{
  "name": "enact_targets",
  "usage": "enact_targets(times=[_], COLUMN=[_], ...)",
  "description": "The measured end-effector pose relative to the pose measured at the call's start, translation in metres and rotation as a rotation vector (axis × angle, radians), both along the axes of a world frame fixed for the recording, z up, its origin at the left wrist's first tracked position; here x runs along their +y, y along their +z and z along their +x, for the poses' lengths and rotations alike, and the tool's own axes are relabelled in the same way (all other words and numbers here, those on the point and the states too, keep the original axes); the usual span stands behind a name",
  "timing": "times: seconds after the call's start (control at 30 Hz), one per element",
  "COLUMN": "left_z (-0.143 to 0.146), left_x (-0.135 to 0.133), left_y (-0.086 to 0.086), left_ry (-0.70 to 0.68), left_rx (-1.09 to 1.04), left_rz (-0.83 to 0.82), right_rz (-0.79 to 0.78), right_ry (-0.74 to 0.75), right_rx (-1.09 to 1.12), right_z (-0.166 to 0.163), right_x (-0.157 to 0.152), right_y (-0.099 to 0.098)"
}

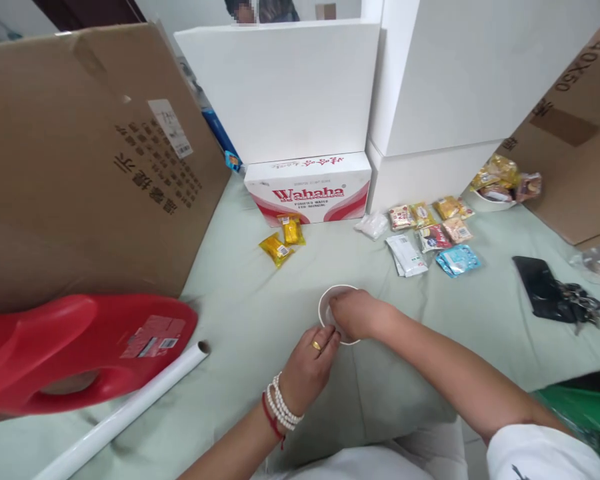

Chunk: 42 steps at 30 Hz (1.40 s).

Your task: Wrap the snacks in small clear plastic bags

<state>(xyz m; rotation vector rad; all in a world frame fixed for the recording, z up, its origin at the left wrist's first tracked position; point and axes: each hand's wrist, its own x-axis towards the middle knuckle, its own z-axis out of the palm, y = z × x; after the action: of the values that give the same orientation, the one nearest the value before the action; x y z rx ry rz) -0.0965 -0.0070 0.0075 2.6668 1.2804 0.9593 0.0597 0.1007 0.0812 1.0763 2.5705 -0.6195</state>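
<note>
One white cup [325, 300] sits on the pale green cloth [250, 300], b/w the person's L hand [313, 365] & R hand [356, 315]. R hand dips inside it, fingers bent; fingertips hidden, so can't tell if they're apart, together or clamped on smth. L hand is at the near-left rim, fingers close together & touching it; thumb not visible, so can't tell if it's clamped on the cup. L hand wears a gold ring [317, 345], white bead bracelet [282, 403] & red string at the wrist.

Beyond L hand, slightly left: 2 yellow pkts [279, 251], w/ a Wahaha box [307, 193] behind. Beyond R hand: a clear/white bag [373, 225]; to its right, white sachets [407, 256], blue pkts [459, 260] & other small snack pkts [434, 237]. Farther R of that hand: a filled bowl [493, 202], plus a black phone-like item [534, 283] w/ keys [586, 303] nearer in.

Well L of L hand: a red plastic container [130, 310] w/ a white tube [125, 412] just beside it.
</note>
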Motion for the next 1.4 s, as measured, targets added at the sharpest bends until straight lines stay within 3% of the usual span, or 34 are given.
enact_targets(times=[0.13,0.23,0.37,0.43,0.5,0.6,0.7,0.77,0.83,0.9,1.03,1.1,1.23,1.33,1.4], left_z=[-0.012,-0.017,-0.020,-0.023,-0.026,-0.028,-0.028,-0.028,-0.029,-0.029,-0.021,-0.011,0.006,-0.002,-0.017], left_x=[0.003,0.004,0.006,0.008,0.009,0.009,0.006,0.003,-0.001,-0.002,0.001,0.004,0.002,-0.003,-0.009], left_y=[-0.006,-0.009,-0.008,-0.007,-0.005,-0.001,0.009,0.017,0.024,0.029,0.035,0.038,0.038,0.024,0.010], left_ry=[0.065,0.112,0.089,0.076,0.055,0.023,0.003,0.004,0.023,0.034,-0.046,-0.138,-0.199,-0.133,-0.066], left_rx=[-0.054,-0.127,-0.225,-0.247,-0.256,-0.243,-0.214,-0.205,-0.207,-0.209,-0.205,-0.224,-0.244,-0.221,-0.174], left_rz=[-0.029,-0.020,0.004,-0.015,-0.046,-0.081,-0.081,-0.103,-0.158,-0.212,-0.245,-0.246,-0.205,-0.210,-0.244], right_rz=[-0.145,-0.152,-0.361,-0.448,-0.439,-0.296,-0.169,0.057,0.302,0.407,0.202,0.257,0.367,0.491,0.633], right_ry=[0.056,-0.050,-0.173,-0.308,-0.505,-0.796,-0.935,-0.952,-0.887,-0.727,-0.151,-0.074,-0.228,-0.528,-0.744], right_rx=[-0.048,0.294,0.727,0.866,1.005,1.117,0.891,0.703,0.656,0.743,0.795,0.703,0.613,0.520,0.411], right_z=[-0.002,0.018,0.057,0.073,0.081,0.075,0.061,0.061,0.069,0.083,0.105,0.111,0.141,0.192,0.236], right_x=[0.010,0.001,-0.017,-0.013,0.008,0.070,0.136,0.154,0.139,0.095,-0.019,-0.061,-0.107,-0.116,-0.104], right_y=[0.001,0.000,0.011,0.017,0.020,0.014,0.005,0.005,0.011,0.018,0.018,0.008,-0.006,0.001,0.010])
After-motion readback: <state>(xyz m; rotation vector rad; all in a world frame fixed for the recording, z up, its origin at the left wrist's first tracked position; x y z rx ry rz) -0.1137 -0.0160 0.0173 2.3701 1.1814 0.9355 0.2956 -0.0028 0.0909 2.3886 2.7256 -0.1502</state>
